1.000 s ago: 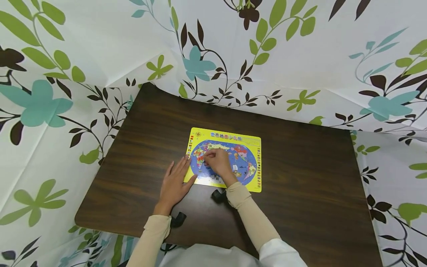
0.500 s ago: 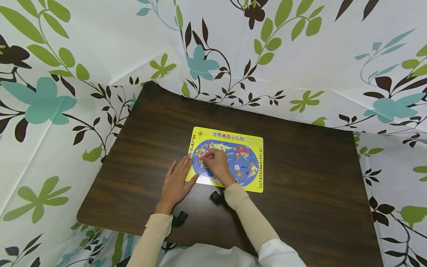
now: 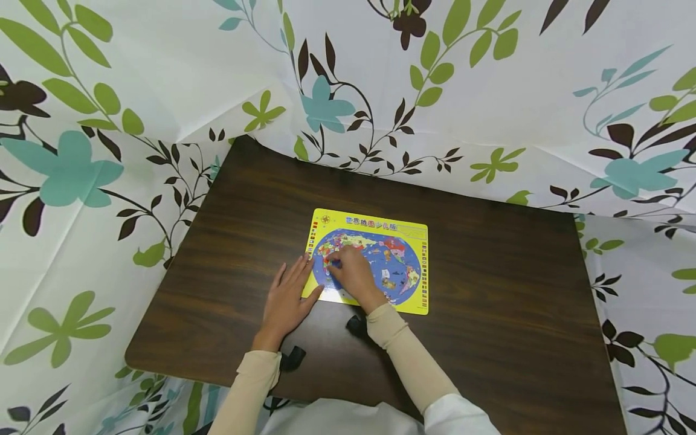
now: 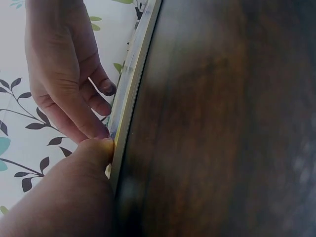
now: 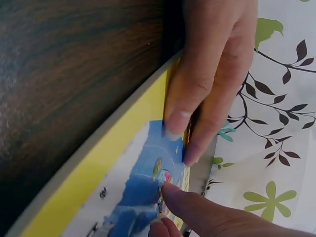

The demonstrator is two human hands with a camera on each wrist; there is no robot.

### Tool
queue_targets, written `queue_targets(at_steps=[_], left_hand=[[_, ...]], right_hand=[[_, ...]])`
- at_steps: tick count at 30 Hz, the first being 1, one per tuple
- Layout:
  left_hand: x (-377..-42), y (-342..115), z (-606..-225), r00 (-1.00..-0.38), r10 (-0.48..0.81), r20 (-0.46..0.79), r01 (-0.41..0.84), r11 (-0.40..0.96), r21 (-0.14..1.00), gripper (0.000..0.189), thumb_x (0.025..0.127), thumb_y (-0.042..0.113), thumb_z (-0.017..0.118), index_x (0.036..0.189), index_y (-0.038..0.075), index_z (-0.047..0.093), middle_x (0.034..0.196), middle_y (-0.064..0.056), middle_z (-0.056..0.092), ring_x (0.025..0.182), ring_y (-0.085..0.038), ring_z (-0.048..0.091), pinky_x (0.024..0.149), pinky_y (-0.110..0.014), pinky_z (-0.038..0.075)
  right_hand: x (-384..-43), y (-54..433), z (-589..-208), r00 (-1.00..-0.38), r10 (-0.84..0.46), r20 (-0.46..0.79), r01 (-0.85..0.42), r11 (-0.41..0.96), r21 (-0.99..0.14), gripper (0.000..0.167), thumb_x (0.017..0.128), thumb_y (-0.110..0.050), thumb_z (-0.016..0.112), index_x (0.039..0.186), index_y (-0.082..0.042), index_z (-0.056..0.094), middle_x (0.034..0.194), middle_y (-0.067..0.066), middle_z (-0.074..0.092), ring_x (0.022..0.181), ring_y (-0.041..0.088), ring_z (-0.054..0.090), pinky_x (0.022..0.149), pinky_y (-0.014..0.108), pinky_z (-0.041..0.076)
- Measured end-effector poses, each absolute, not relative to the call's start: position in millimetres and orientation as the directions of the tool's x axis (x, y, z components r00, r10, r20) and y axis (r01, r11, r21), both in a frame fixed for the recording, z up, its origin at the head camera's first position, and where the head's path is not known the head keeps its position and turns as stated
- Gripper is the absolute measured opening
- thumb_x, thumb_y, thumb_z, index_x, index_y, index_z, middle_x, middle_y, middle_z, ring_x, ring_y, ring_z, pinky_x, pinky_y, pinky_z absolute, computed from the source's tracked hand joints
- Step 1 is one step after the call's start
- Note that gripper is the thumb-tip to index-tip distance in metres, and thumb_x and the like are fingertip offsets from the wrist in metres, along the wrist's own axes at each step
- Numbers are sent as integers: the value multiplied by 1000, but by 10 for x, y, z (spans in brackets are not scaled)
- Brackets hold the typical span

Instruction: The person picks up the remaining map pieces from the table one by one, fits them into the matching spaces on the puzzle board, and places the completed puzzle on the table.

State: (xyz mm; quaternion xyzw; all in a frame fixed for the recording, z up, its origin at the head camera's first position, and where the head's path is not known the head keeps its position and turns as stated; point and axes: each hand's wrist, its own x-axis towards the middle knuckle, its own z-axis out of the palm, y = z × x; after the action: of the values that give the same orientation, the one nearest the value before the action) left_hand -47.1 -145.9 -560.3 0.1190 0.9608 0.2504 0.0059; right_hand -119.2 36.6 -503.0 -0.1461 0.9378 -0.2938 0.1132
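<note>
A flat yellow-bordered world map board (image 3: 402,241), with a blue oval and coloured land areas, lies on the table. My left hand (image 3: 288,299) rests by its left edge, fingers extended; the thumb lies at the near left corner. Over the left part of the map is my right hand (image 3: 353,275), its fingers bent down toward the red and green land area. In the right wrist view the right thumb (image 5: 180,197) and a fingertip (image 5: 160,228) are close together at the map surface. Whether a small piece sits between them is unclear. The left fingers (image 5: 177,118) touch the board's edge there.
The dark wooden table (image 3: 505,302) extends around the board. A leaf-patterned white cloth (image 3: 435,121) hangs behind and at the sides. Black wrist devices (image 3: 293,358) sit at both wrists, close to the tabletop.
The right fingers, earlier drawn together in a pinch over the left part of the map, now look slightly apart and lower. The left hand stays in place on the board's edge.
</note>
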Motion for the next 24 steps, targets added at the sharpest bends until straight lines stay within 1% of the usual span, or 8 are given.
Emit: queue_targets(at_steps=[5, 10, 13, 17, 20, 24], left_hand=[[-465, -1473, -5609, -969, 235, 76, 241, 836, 492, 71, 105, 52, 53, 162, 14, 35, 169, 0, 28, 156, -18, 26, 129, -44, 6], [-466, -1492, -5633, -970, 231, 73, 237, 839, 490, 71, 105, 52, 53, 162, 14, 36, 168, -2, 31, 156, -18, 26, 129, -44, 6], [-473, -1499, -5658, -971, 228, 69, 233, 841, 488, 70, 105, 52, 52, 162, 15, 36, 168, -2, 31, 156, -18, 25, 129, -43, 5], [-451, -1505, -5697, -973, 221, 64, 223, 841, 493, 70, 105, 52, 53, 162, 15, 37, 168, -3, 32, 156, -19, 26, 129, -43, 6], [-428, -1533, -5708, -975, 214, 60, 215, 841, 496, 70, 105, 51, 54, 162, 14, 37, 167, -3, 32, 156, -19, 27, 129, -44, 7], [-413, -1601, -5707, -976, 206, 66, 211, 838, 503, 70, 104, 49, 56, 161, 13, 38, 166, -5, 34, 155, -21, 29, 128, -45, 8]], right_hand=[[-1180, 335, -5063, -946, -307, -103, -195, 794, -576, 23, 95, -19, 78, 113, -4, 79, 104, 10, 71, 92, 22, 66, 82, 41, 58], [-1173, 290, -5142, -955, -281, -97, -167, 778, -606, 25, 95, -22, 78, 112, -4, 79, 106, 10, 72, 97, 23, 66, 88, 41, 57], [-1161, 268, -5185, -958, -274, -90, -170, 787, -593, 27, 96, -25, 77, 114, -5, 79, 106, 9, 72, 97, 23, 67, 88, 41, 58], [-1096, 260, -5230, -962, -265, -64, -179, 791, -586, 30, 99, -28, 72, 118, -5, 77, 110, 11, 71, 102, 25, 68, 90, 44, 58], [-1036, 265, -5262, -970, -243, -12, -187, 773, -606, 30, 102, -25, 68, 120, -3, 76, 113, 12, 68, 104, 27, 68, 90, 45, 59], [-984, 291, -5281, -972, -214, 97, -229, 768, -599, 26, 100, -18, 69, 118, -1, 76, 111, 14, 65, 103, 29, 64, 85, 45, 58]])
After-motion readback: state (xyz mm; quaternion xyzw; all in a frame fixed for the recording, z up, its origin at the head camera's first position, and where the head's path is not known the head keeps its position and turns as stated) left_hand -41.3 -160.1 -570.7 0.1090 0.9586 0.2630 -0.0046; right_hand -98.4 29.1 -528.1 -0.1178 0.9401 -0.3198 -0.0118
